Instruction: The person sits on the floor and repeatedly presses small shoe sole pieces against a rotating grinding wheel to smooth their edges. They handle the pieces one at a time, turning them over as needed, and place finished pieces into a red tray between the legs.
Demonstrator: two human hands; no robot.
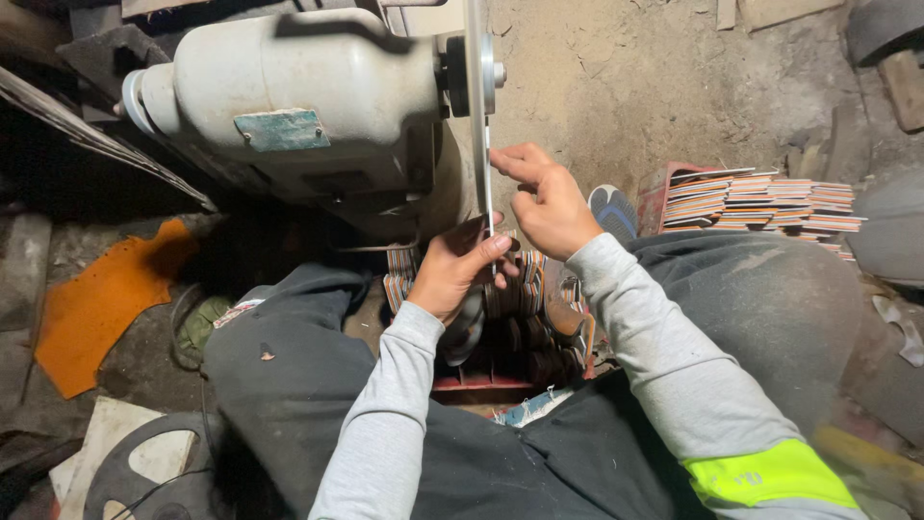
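I sit on the ground with a grey motor-driven grinding machine (pixel 289 106) in front of me. Its thin disc (pixel 476 96) stands edge-on toward me. Both hands pinch a thin flat piece (pixel 490 207) held upright against the disc's edge. My left hand (pixel 454 270) grips it from below. My right hand (pixel 544 197) holds its upper part with fingers and thumb. Between my legs a red crate (pixel 481 383) holds several striped flat pieces (pixel 525 289).
Stacks of striped flat pieces (pixel 760 202) lie on the dirt floor at right beside another red crate (pixel 657 193). An orange sheet (pixel 96 303) lies at left. A dark round wheel-like part (pixel 144 477) rests at lower left. My shoe (pixel 613 210) is near the stacks.
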